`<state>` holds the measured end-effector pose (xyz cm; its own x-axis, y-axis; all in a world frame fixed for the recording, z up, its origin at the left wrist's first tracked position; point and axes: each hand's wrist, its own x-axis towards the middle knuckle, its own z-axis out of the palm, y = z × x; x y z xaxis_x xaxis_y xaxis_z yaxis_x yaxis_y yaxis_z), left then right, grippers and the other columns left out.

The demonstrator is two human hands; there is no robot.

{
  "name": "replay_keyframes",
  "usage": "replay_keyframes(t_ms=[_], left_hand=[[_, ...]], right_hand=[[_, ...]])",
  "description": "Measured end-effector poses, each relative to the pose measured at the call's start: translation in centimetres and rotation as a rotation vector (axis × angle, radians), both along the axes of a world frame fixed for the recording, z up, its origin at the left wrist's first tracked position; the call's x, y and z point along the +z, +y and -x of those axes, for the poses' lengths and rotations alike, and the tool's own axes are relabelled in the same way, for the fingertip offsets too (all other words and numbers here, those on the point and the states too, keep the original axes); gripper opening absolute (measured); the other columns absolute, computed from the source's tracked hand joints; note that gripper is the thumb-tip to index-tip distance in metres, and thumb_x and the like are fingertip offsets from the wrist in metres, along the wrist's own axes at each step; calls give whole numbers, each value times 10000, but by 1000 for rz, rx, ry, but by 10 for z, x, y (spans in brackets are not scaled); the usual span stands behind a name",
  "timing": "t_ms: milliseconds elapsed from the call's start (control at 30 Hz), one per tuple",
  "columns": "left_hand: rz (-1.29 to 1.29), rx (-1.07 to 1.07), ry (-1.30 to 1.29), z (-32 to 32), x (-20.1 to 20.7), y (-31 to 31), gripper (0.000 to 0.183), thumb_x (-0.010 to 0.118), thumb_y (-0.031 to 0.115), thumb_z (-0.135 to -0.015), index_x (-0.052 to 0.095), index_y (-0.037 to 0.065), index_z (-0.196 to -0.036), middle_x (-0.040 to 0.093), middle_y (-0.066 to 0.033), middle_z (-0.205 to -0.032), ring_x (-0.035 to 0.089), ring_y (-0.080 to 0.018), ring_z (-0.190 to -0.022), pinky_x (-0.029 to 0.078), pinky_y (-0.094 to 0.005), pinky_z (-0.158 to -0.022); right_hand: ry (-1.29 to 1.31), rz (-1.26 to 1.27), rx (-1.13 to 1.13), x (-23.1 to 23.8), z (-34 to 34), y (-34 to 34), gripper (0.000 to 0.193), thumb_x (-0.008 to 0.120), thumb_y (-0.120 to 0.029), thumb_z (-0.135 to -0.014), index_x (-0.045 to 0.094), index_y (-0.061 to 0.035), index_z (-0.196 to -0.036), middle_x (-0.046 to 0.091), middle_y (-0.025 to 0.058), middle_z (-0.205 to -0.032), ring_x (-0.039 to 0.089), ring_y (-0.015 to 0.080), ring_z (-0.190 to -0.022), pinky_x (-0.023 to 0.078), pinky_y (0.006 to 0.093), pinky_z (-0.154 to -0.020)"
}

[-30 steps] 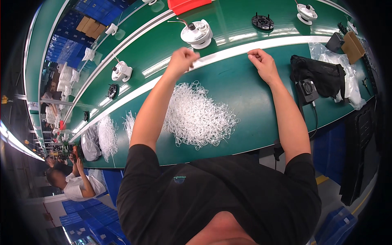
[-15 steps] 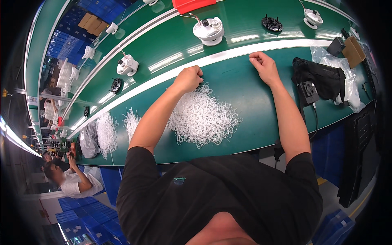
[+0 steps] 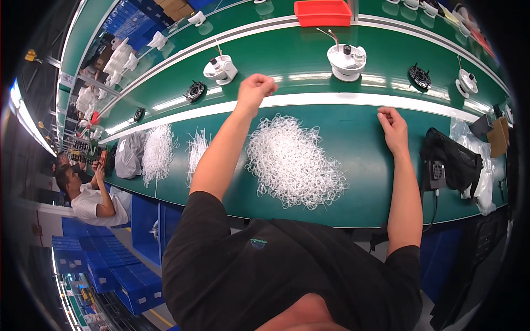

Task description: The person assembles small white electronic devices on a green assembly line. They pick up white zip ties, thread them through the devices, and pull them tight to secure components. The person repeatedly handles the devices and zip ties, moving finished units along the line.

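A: Right, item 1. Left hand [image 3: 255, 88]?

B: Clenched in a fist, raised at the white stripe [image 3: 331, 100] along the far edge of the green desk [image 3: 381, 182]. Whether it pinches anything inside, can't tell; too small to see.

A: Item 2, right hand [image 3: 392, 122]?

B: Curled loosely, knuckles down on the desk, just right of the pile. Nothing visible in it, so cannot tell if it grips a tie.

A: Item 3, the stock?

B: Large loose heap of thin white plastic ties [image 3: 292, 160], centre of desk, between both forearms, nearer the left arm. Tangled, no bundles.

A: Beyond the stripe?

B: Conveyor w/ parts: white round plastic housing with a stalk [image 3: 346, 58] straight ahead, smaller white housing [image 3: 221, 69] to its left, black round grille piece [image 3: 195, 91] further left, another black grille [image 3: 419, 77] at right. Red plastic tray [image 3: 322, 12] at far side.

A: Misc.?

B: Black fabric bag w/ a small black device [image 3: 450, 160] right of right hand, clear plastic wrap [image 3: 486, 176] beside it. Two more white tie piles [image 3: 157, 151] and a grey bag [image 3: 128, 157] far left. Another person in a white shirt [image 3: 91, 201] seated at the next station.

A: Handling note?

B: Judgement only: ties snag each other, so pull one end slowly from the heap's edge, not the middle; steady the heap w/ the free hand so it doesn't drag toward the belt.
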<state>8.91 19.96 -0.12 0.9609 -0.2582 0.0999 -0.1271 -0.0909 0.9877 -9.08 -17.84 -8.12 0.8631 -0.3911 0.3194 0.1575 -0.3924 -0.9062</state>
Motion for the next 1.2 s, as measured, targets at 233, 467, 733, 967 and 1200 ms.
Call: replay_keyframes(t_ms=[233,467,733,967,1200], left_hand=[[563,663,168,-87,-20,100,272,634,189,-967,579,-60,-1060,656,-139,-949,663,-196,-763,579,-300,-608],[467,727,347,-127,-18,112,470,623,283,-974,483,-119,-1175,592,-195,-988,657,-294,-793,616,-370,-660],[358,556,229,-101,-4,64,212,557,37,-891,561,-134,-1016,654,-221,-991,706,-298,-752,633,-320,-537],[280,55,297,9,22,-15,212,515,25,-892,566,-121,-1038,648,-200,-1029,693,-293,-835,626,-349,-680],[68,-360,483,99,24,-90,234,547,41,-887,583,-112,-1059,683,-194,-1012,707,-256,-849,620,-317,-702]], right_hand=[[4,14,-13,4,2,6,170,665,-124,-919,676,-6,-1040,646,-13,-850,527,60,-718,462,225,-672],[-26,12,-36,-4,-2,4,166,674,-128,-909,683,-7,-1022,656,4,-842,545,69,-714,471,228,-670],[-29,43,-31,7,2,5,258,652,-198,-940,689,-7,-1110,678,75,-1009,608,143,-831,488,271,-761],[-130,193,80,70,7,61,387,610,-249,-953,616,-13,-1259,618,130,-1008,607,248,-868,486,339,-805],[-182,243,-100,89,1,75,249,666,-212,-919,725,-40,-1090,618,107,-880,600,227,-770,474,337,-714]])
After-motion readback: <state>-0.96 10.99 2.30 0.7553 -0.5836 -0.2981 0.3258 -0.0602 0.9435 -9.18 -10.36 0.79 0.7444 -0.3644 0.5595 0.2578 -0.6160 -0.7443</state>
